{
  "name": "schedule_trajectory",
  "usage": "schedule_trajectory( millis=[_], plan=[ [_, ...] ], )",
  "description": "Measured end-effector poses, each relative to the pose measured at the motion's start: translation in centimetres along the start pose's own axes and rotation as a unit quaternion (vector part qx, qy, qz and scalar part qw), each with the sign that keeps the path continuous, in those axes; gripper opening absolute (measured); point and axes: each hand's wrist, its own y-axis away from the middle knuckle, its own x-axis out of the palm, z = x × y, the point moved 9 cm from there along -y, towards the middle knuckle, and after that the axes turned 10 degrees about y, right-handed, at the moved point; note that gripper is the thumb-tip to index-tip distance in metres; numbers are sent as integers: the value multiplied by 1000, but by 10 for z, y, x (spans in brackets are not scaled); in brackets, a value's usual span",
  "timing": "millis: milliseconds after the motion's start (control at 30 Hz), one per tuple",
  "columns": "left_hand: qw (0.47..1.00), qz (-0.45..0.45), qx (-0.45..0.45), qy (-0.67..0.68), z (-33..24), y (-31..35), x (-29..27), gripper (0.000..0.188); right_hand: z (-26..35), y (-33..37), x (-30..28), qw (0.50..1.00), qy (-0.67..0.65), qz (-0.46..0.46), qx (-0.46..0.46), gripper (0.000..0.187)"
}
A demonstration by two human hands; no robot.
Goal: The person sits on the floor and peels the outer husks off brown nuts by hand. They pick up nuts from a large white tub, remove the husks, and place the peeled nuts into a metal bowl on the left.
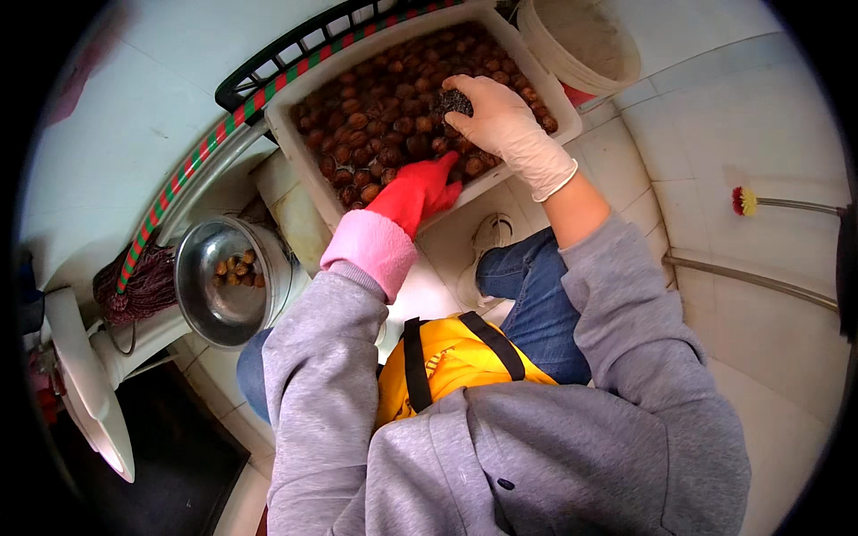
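Scourer: The dark mesh scourer [456, 104] sits in your right hand [496, 116], white-gloved, its fingers closed around it, low over the right half of the tub.
Red glove: Your left hand [418, 192] reaches over the near rim with fingers extended among the nuts; whether they grip one cannot be told, as the undersides are hidden.
Walnuts: What look like walnuts [358, 120] lie crowded in dark water in the white tub [304, 179], beside and beyond the left fingers and around the scourer.
Scrubbing: In my judgement, you should seat one nut firmly in the left fingers, bring the scourer to it and turn it so every groove gets rubbed. Work close to the water, inside the rim, so that drips and grit fall back into the tub. Moderate pressure should suffice; a wet shell may slip.
Hands apart: Your two hands stand near each other but do not touch, the scourer beyond the left fingertips and to their right.
Metal basin: A small batch of nuts [239, 268] lies in the metal basin [206, 304], left of the tub, well apart from both hands.
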Motion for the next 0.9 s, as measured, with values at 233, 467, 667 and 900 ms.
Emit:
schedule_trajectory(
  millis=[233, 467, 667, 900],
  plan=[
    [980, -86, -40, 172, 17, 6, -3, 52, -8, -4, 21, 1000, -4, 26, 10, 44],
    [490, -260, -6, 832, 82, 37, -15, 36, -20, -4, 76, 993, 3, 118, 15, 49],
    [241, -244, 73, 936, 82, 69, -20, 45, -7, 17, 114, 978, 118, 175, 7, 49],
    [172, -233, 15, 957, 87, 56, -1, 44, 0, 2, 123, 994, -63, 79, 41, 39]
  ],
)
